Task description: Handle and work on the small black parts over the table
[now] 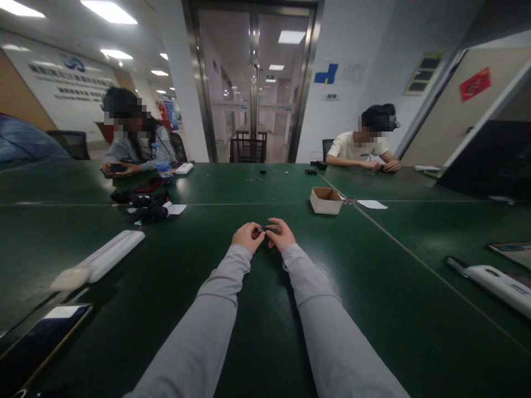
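My left grip [244, 237] pinches a small dark piece [259, 229]; my right grip [283, 237], at its three o'clock, I cannot tell. Open box [326, 207], two o'clock. Slack fingertips could spill the piece onto the table [265, 298].

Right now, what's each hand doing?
Left hand: closed on a small dark object.
Right hand: fingers curled beside it; whether it grips too, can't be told.

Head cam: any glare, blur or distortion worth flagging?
Head view: ceiling lights blown out, pale sheen on the table, wide-angle stretch towards the edges, dark item in the left hand too small and soft to make out.
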`<action>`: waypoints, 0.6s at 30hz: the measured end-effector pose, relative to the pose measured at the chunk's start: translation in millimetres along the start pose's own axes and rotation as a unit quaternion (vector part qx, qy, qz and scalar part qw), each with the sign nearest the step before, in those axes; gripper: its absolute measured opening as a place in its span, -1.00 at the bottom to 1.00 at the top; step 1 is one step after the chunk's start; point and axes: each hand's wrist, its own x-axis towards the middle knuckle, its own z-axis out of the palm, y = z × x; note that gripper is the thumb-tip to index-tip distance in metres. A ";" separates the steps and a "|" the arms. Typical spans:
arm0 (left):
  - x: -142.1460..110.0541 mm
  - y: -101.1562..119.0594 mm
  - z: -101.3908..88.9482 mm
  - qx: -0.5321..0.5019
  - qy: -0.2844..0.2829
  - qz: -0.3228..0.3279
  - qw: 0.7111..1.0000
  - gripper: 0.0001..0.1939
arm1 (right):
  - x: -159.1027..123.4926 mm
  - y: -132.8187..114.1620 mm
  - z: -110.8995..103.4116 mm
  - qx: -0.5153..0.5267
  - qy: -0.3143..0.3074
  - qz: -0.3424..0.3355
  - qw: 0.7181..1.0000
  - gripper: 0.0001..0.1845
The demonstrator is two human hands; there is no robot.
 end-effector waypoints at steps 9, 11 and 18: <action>-3.1 5.5 5.2 0.039 -0.029 0.013 0.999 -0.83 | -17.8 -24.3 6.1 -0.062 -0.058 -0.033 0.996 -0.79; -6.1 5.7 8.0 0.017 -0.044 0.015 0.999 -0.83 | -23.1 -26.5 2.7 -0.043 -0.078 -0.010 0.996 -0.77; -34.1 21.9 18.1 -0.086 -0.104 0.025 0.991 -0.85 | -59.0 -31.6 -26.0 -0.013 -0.083 0.035 0.996 -0.51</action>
